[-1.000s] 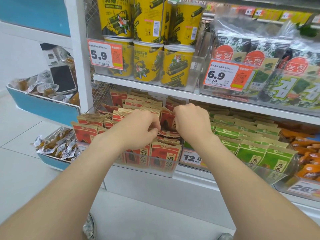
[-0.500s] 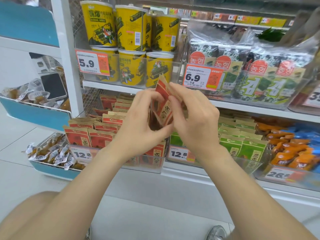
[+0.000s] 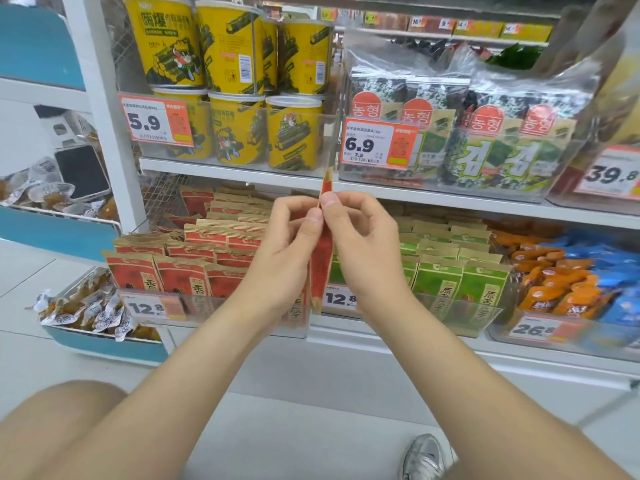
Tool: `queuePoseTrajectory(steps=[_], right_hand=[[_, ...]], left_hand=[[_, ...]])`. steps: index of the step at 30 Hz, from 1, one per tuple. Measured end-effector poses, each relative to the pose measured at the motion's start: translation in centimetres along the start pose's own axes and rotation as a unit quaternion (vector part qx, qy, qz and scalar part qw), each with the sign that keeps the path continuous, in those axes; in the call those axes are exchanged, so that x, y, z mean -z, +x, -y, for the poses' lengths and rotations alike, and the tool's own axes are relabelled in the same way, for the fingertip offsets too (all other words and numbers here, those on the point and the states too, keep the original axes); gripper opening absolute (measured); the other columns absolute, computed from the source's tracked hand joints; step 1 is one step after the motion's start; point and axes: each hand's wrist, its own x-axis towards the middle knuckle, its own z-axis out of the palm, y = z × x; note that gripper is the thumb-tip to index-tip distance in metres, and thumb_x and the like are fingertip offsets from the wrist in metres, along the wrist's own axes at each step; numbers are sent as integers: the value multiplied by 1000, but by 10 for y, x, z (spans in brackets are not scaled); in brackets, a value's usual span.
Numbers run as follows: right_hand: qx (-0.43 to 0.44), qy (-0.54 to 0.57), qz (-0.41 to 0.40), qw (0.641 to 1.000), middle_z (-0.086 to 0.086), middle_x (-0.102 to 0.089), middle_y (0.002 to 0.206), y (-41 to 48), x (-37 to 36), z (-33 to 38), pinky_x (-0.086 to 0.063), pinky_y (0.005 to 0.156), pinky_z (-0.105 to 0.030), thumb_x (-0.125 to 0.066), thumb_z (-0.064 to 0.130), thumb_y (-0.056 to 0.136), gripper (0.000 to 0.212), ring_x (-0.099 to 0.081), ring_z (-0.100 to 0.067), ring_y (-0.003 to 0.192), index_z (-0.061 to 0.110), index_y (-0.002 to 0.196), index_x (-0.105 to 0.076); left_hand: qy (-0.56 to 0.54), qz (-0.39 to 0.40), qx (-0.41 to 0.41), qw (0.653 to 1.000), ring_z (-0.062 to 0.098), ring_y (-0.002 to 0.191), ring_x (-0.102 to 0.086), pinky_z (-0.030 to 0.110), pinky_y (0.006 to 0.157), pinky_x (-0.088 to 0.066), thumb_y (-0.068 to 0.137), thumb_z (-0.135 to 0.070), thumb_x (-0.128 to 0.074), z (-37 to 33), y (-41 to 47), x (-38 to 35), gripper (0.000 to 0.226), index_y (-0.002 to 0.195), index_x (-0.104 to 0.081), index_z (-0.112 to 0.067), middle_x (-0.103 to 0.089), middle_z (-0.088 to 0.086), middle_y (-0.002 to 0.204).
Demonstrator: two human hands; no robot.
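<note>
Both hands pinch a red packet point(image 3: 322, 258) edge-on, above the red packs point(image 3: 180, 268) in the lower shelf bin. The left hand point(image 3: 287, 251) has its grip on the packet's left face, and the right hand point(image 3: 363, 244) on its right, thumbs meeting near the top.

The red packet point(image 3: 322, 268) was a flat, thin snack pouch, red on its faces with a tan, kraft-coloured strip at its top and bottom ends. It stood nearly upright and edge-on to the camera, so its print could not be read. It was held in the air, pinched near its upper part between the left hand point(image 3: 291, 251) and the right hand point(image 3: 363, 244), with its top end poking out above the fingertips.
</note>
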Motion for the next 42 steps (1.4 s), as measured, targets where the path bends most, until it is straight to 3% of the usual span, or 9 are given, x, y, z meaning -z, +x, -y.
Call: queuePoseTrajectory(steps=[5,13,18,22,26,29,33,35,42], right_hand=[[-84,106,-13,991,-10,-74,89,-7,-2,-1,-53,66,-24,-71,26,104,19,-65,-11,73,6,103,-74],[-156,184,-10,970,-16,-70,91,-11,-4,3,-52,78,-39,-69,24,105,23,-62,-26,85,2,109,-72],[-118,144,1,983,-11,-72,86,-10,-4,4,-56,66,-22,-77,26,100,22,-66,-15,73,4,99,-73],[-95,86,49,991,-9,-77,96,-11,-3,7,-57,69,-20,-79,5,92,14,-73,-14,83,5,103,-72],[-94,5,93,991,-11,-76,113,-15,-9,4,-62,77,-30,-82,9,89,26,-76,-23,96,12,111,-68],[-110,-17,108,988,-12,-75,116,-15,-12,2,-61,71,-34,-82,18,92,29,-75,-20,83,17,114,-62],[-90,9,65,994,-9,-79,90,-14,-12,4,-52,58,-24,-81,30,96,31,-64,-12,63,8,104,-61],[-73,13,31,997,-7,-72,76,-13,-11,1,-45,53,-21,-77,36,99,40,-55,-12,57,0,97,-60],[-52,-48,21,997,4,-57,59,-18,-13,-15,-32,57,-30,-60,47,108,54,-44,-13,55,1,82,-68]], left_hand=[[-37,-10,65,997,24,91,-59,49,77,-48,110,-43,-49,3,-2,-8,26,110,-53,-17,-64,10,99],[-31,22,77,996,21,80,-61,34,66,-51,116,-31,-45,-3,-5,-2,22,103,-58,-18,-64,4,84],[-17,13,53,998,21,85,-64,40,75,-54,115,-35,-47,-6,-3,7,28,112,-60,-10,-69,6,90],[-29,-54,41,997,25,89,-67,40,74,-53,114,-37,-50,-7,0,12,31,113,-63,-9,-75,14,101],[-57,-124,45,990,28,90,-65,42,72,-51,114,-42,-50,-5,3,16,38,115,-60,-5,-72,24,107],[-71,-132,47,988,28,89,-68,44,72,-55,114,-39,-49,-9,4,20,39,119,-56,-1,-70,26,105],[-33,-96,38,994,11,91,-77,27,65,-60,111,-27,-57,-16,5,25,25,118,-65,-5,-78,5,102],[-8,-72,40,997,5,88,-75,30,68,-63,107,-22,-64,-17,3,26,18,116,-70,-8,-78,-4,97],[48,-47,52,996,16,92,-79,32,75,-66,103,-17,-71,-12,-6,29,13,108,-83,-20,-81,4,97]])
